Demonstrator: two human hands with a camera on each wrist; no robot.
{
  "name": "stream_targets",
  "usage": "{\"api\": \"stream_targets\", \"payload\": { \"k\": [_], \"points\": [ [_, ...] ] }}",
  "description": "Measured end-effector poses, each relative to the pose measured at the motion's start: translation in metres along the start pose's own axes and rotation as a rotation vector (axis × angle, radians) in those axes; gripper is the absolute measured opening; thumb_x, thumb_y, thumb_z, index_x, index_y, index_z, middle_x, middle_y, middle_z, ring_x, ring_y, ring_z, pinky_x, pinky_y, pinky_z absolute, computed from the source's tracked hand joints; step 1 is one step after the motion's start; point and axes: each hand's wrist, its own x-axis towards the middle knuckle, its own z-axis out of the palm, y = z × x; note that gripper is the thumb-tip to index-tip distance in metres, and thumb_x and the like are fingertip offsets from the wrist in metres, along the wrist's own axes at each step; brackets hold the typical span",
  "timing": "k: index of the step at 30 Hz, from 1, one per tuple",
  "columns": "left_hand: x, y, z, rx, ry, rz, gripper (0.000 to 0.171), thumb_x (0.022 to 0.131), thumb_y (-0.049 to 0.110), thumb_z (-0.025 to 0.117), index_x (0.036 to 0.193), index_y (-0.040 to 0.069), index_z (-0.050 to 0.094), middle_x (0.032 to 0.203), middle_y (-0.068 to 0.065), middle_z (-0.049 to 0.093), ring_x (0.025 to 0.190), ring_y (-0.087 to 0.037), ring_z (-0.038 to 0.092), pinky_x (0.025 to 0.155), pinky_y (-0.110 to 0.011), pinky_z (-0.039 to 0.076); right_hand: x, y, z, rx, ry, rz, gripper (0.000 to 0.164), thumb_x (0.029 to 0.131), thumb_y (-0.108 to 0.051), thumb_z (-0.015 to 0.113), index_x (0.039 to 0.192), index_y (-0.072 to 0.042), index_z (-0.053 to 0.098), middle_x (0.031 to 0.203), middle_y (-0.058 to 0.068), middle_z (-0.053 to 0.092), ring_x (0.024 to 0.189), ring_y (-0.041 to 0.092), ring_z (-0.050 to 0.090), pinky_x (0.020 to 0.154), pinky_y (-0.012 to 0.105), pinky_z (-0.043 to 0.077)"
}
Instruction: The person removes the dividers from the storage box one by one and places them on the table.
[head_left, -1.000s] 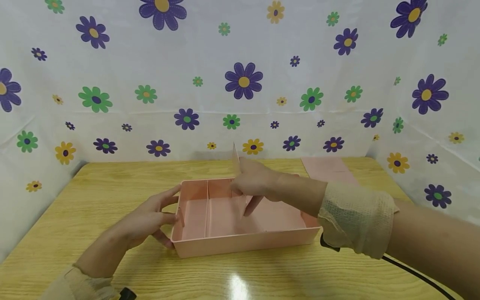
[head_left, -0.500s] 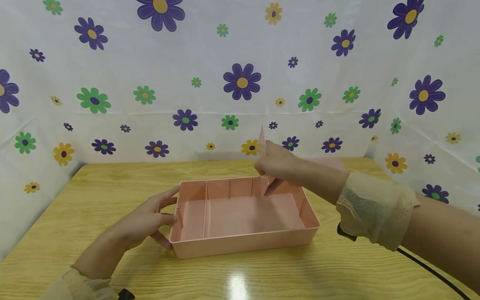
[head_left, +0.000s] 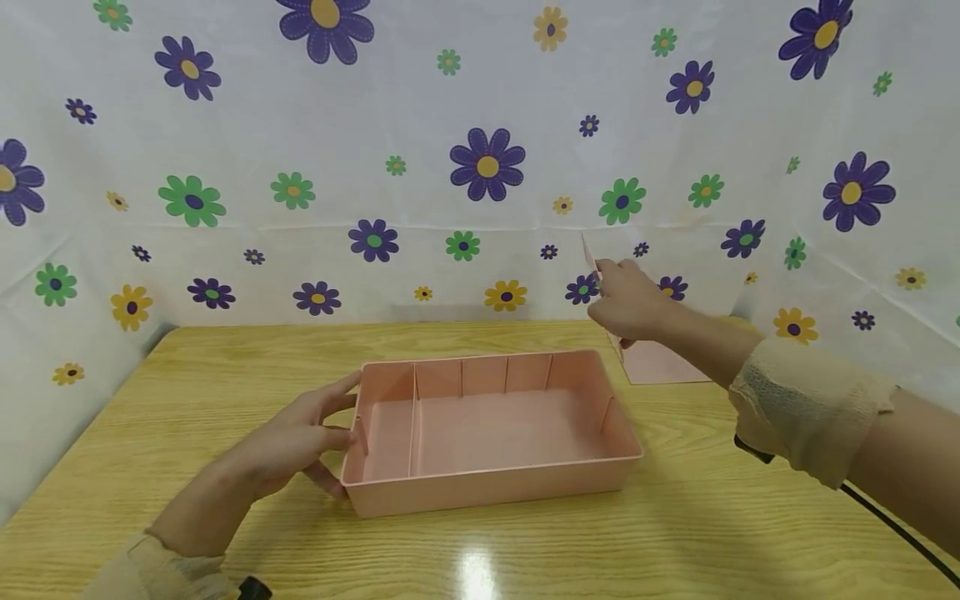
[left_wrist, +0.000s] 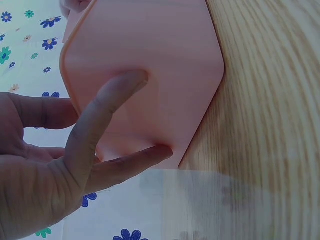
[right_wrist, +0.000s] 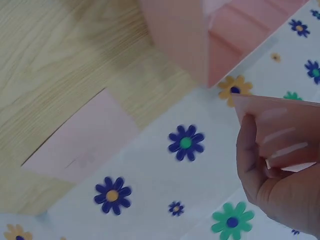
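A shallow pink plastic box (head_left: 495, 487) stands on the wooden table, a fixed partition (head_left: 415, 425) crossing it near its left end. My left hand (head_left: 292, 442) is at that left end, fingers spread. In the left wrist view two fingertips of the left hand (left_wrist: 75, 150) press the box's end wall (left_wrist: 185, 55), and another finger reaches past the rim. Up behind the box's back right corner, my right hand (head_left: 633, 304) pinches a thin pink divider panel (head_left: 588, 250). The right wrist view shows ridges on this divider panel (right_wrist: 280, 125), with fingers wrapped at its edge.
A flat pink sheet (head_left: 663, 367) lies on the table at the back right, partly behind the right arm. Behind the table (head_left: 225, 367) hangs a white cloth with flowers (head_left: 337, 183), also along both sides. A black cable (head_left: 900, 525) trails from the right wrist.
The right hand has lifted the divider panel up from inside the box and carried it right and back, toward the flat sheet. The left hand and the box have stayed in place.
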Motion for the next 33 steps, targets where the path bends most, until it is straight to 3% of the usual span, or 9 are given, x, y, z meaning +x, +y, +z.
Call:
{"api": "stream_targets", "payload": {
  "k": [3, 8, 11, 13, 15, 19, 25, 30, 33],
  "points": [
    [0.001, -0.001, 0.000, 0.003, -0.001, 0.000, 0.076, 0.086, 0.000, 0.050, 0.148, 0.025, 0.013, 0.150, -0.018, 0.016, 0.104, -0.037, 0.053, 0.056, -0.056, 0.054, -0.001, 0.019, -0.006, -0.117, 0.016, -0.018, 0.071, 0.079, -0.009, 0.045, 0.143, 0.004, 0.016, 0.127, 0.028, 0.033, 0.099, 0.034, 0.047, 0.053, 0.032, 0.055],
    [0.001, -0.002, 0.000, 0.003, 0.001, -0.002, 0.076, 0.087, 0.001, 0.050, 0.148, 0.025, 0.012, 0.150, -0.018, 0.016, 0.106, -0.037, 0.053, 0.056, -0.056, 0.054, -0.004, 0.046, -0.011, -0.273, 0.027, -0.080, 0.064, 0.080, -0.012, 0.047, 0.138, 0.005, 0.026, 0.122, 0.026, 0.042, 0.103, 0.035, 0.047, 0.085, 0.048, 0.049],
    [0.001, -0.003, -0.001, 0.002, 0.003, -0.001, 0.076, 0.087, 0.001, 0.050, 0.148, 0.025, 0.012, 0.151, -0.018, 0.015, 0.107, -0.037, 0.052, 0.056, -0.056, 0.054, -0.006, 0.063, -0.010, -0.351, 0.000, -0.109, 0.059, 0.081, -0.013, 0.050, 0.132, 0.009, 0.032, 0.123, 0.028, 0.045, 0.108, 0.039, 0.046, 0.094, 0.055, 0.043],
    [0.001, -0.003, -0.001, 0.003, 0.001, 0.001, 0.076, 0.087, 0.001, 0.050, 0.148, 0.026, 0.012, 0.151, -0.018, 0.015, 0.106, -0.037, 0.053, 0.056, -0.056, 0.054, -0.009, 0.075, -0.008, -0.396, -0.026, -0.135, 0.052, 0.080, -0.013, 0.051, 0.124, 0.010, 0.039, 0.111, 0.026, 0.052, 0.100, 0.037, 0.050, 0.088, 0.053, 0.047],
    [0.001, -0.003, -0.001, 0.004, -0.002, 0.000, 0.076, 0.087, 0.001, 0.050, 0.148, 0.026, 0.012, 0.150, -0.018, 0.015, 0.104, -0.037, 0.054, 0.056, -0.056, 0.054, -0.013, 0.089, -0.005, -0.441, -0.055, -0.190, 0.039, 0.079, -0.011, 0.052, 0.111, 0.009, 0.045, 0.092, 0.020, 0.055, 0.083, 0.031, 0.053, 0.075, 0.045, 0.051],
    [0.001, -0.002, -0.001, 0.006, -0.005, -0.005, 0.076, 0.087, 0.001, 0.050, 0.148, 0.026, 0.012, 0.150, -0.018, 0.016, 0.103, -0.036, 0.054, 0.056, -0.056, 0.054, -0.022, 0.114, 0.004, -0.504, -0.086, -0.309, 0.016, 0.078, -0.004, 0.053, 0.092, -0.001, 0.046, 0.069, 0.005, 0.045, 0.061, 0.019, 0.043, 0.052, 0.032, 0.041],
    [0.001, -0.001, 0.000, 0.011, -0.005, 0.003, 0.076, 0.087, 0.001, 0.050, 0.148, 0.025, 0.012, 0.150, -0.019, 0.017, 0.105, -0.037, 0.053, 0.055, -0.056, 0.054, -0.041, 0.137, 0.014, -0.552, -0.012, -0.419, 0.026, 0.074, 0.002, 0.056, 0.099, -0.003, 0.052, 0.075, 0.003, 0.043, 0.058, 0.015, 0.042, 0.050, 0.028, 0.042],
    [0.001, -0.001, -0.001, 0.013, -0.008, 0.010, 0.075, 0.087, 0.001, 0.050, 0.148, 0.025, 0.012, 0.150, -0.018, 0.017, 0.106, -0.037, 0.052, 0.055, -0.056, 0.054, -0.054, 0.158, 0.018, -0.547, -0.011, -0.504, 0.046, 0.071, 0.014, 0.051, 0.113, -0.006, 0.055, 0.093, 0.006, 0.048, 0.068, 0.012, 0.046, 0.054, 0.023, 0.046],
    [0.001, -0.002, -0.001, 0.010, -0.010, 0.008, 0.075, 0.087, 0.001, 0.050, 0.148, 0.024, 0.012, 0.150, -0.018, 0.017, 0.106, -0.037, 0.053, 0.056, -0.056, 0.054, -0.061, 0.171, 0.023, -0.551, 0.001, -0.571, 0.049, 0.072, 0.019, 0.051, 0.114, -0.005, 0.056, 0.098, 0.007, 0.050, 0.074, 0.012, 0.048, 0.057, 0.022, 0.049]
  ]
}}
